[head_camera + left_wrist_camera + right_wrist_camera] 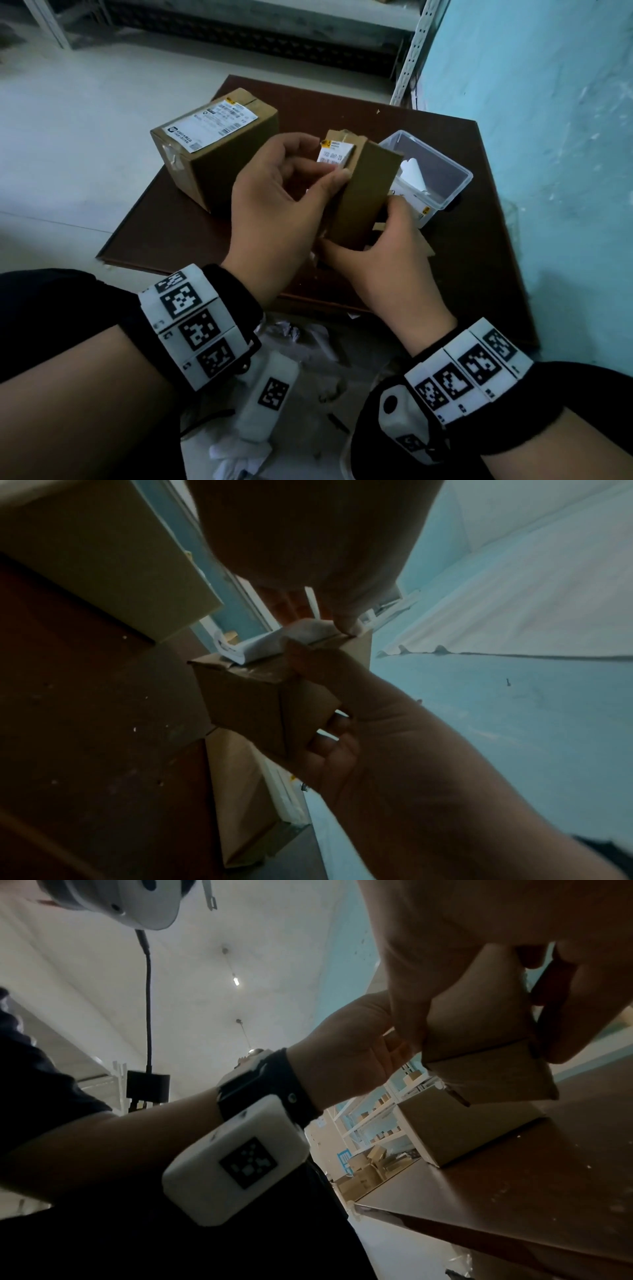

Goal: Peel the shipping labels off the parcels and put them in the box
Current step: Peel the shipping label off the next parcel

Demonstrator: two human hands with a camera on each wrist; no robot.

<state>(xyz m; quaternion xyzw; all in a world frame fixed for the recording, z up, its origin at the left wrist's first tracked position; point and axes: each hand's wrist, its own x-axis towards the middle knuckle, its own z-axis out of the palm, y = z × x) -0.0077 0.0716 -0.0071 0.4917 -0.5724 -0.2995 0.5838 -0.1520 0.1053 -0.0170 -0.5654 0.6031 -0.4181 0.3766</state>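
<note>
From the head view the right hand point(383, 263) grasps the small parcel point(363, 192) upright over the table point(479, 240), steadying it so the left hand point(274, 205) can pinch its shipping label point(334, 154), beside the clear box point(459, 185); the left-wrist view shows the label point(274, 642) curling away under fingertips point(346, 620); the right-wrist view shows fingers point(404, 1020) clamped around cardboard.

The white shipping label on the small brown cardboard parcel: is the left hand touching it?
Touching: head view shows left hand pinching white shipping label.
</note>
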